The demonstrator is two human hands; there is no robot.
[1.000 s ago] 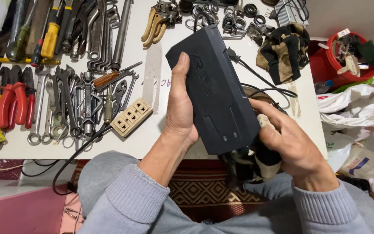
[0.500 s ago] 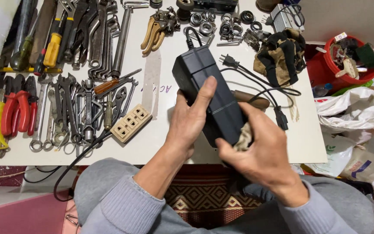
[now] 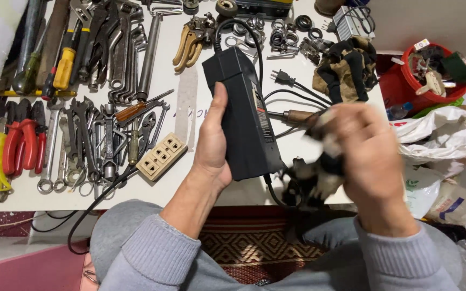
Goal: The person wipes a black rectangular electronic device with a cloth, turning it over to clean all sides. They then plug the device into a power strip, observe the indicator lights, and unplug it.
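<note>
Hands apart, both above the near edge of a white table (image 3: 200, 102). Left hand (image 3: 211, 145) wrapped round the left side of a long black box (image 3: 244, 116), thumb up along its top. Box held tilted over the middle of the table, far end pointing away, a black cord looping out of each end. Right hand (image 3: 365, 153) just to the right of the box, blurry, closed on a dark rag (image 3: 311, 178) with pale patches. Rag bunched under the fingers and hanging by the box's near right corner; cannot tell if rag and box touch.

Lots of tools on the left half of the table: spanners (image 3: 84, 140) in rows, red pliers (image 3: 20, 143), yellow-handled screwdrivers (image 3: 66, 64). Beige socket block (image 3: 161, 156) just left of the left hand, lying flat. Black plug (image 3: 284, 78) on its cord to the right of the box. Brown and black gloves (image 3: 346, 67) in a heap near the far right corner. Metal rings (image 3: 276, 32) along the far edge. Red bucket (image 3: 400, 89) full of odd bits off the table on the right, white plastic bags (image 3: 438, 134) beside it. Grey sleeves on both arms.
</note>
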